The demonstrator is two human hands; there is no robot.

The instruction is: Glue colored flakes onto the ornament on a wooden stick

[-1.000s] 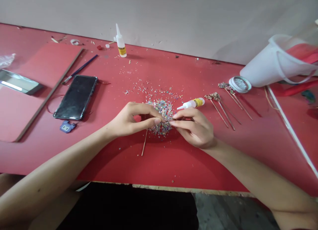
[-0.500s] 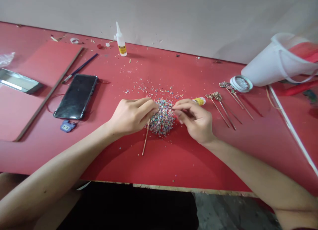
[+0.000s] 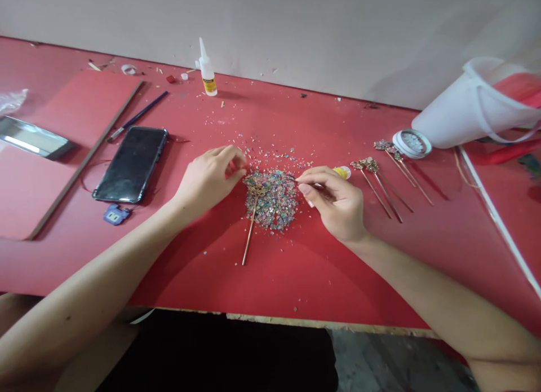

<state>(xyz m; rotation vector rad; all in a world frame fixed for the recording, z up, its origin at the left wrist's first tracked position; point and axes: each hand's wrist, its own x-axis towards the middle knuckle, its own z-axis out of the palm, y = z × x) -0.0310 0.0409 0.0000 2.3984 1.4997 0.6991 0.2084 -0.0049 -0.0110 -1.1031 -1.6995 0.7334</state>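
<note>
- Red desk (image 3: 363, 290) set against a pale wall (image 3: 270, 31); a mound of iridescent chips (image 3: 279, 208) spreads over its middle, nearer the front edge than the corners.
- Gold-coloured hairpin (image 3: 250, 228): its ornate head overlaps the left side of the chips, and its straight stem runs toward the desk's front edge, slanting slightly left.
- Left hand (image 3: 215, 172) is the nearer one, just left of that head; its fingers curl loosely, thumb and forefinger apart, nothing visible between them.
- Right hand (image 3: 336, 203) is across the chips, farther from the hairpin, pinching a thin dark tool (image 3: 293, 179) too slight to identify.
- Behind it a yellow-labelled bottle (image 3: 342, 172) shows partly; other hairpins (image 3: 371, 165) lie toward the desk's right side.
</note>
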